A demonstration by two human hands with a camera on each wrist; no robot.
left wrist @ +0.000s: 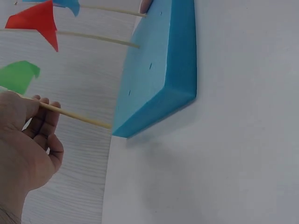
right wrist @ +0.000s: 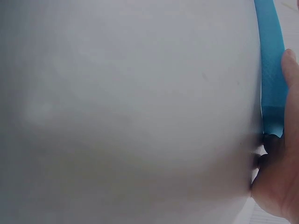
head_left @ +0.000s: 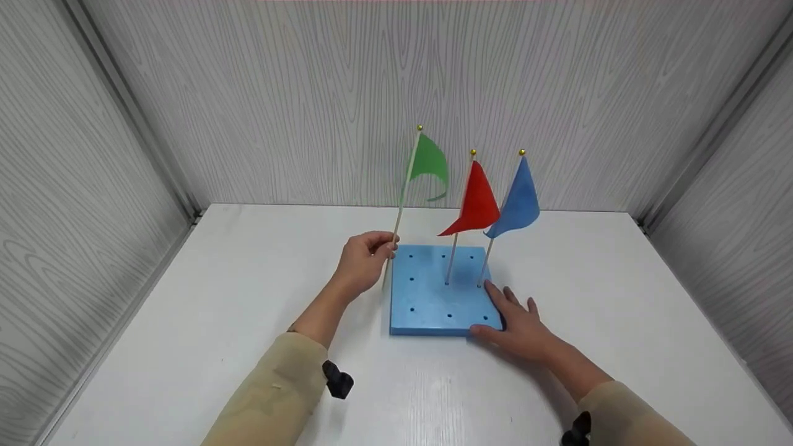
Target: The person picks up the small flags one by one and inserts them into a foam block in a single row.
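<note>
My left hand (head_left: 365, 263) pinches the thin wooden stick of a green flag (head_left: 429, 158) between thumb and fingers. The stick leans, its lower end beside the left edge of a light blue board with small holes (head_left: 427, 300); in the left wrist view that end appears at the board's corner, and I cannot tell whether they touch. A red flag (head_left: 478, 198) and a blue flag (head_left: 521, 201) stand in holes of the board, tilted slightly right. At the board's front right corner rests my right hand (head_left: 520, 325), fingers spread along the right side, thumb at the front edge.
The board lies on a white table (head_left: 260, 297). Pale wood-grain panels rise at the back (head_left: 279, 111), left and right. Several holes in the board hold no stick. Each sleeve has a black device (head_left: 337, 379) near the wrist.
</note>
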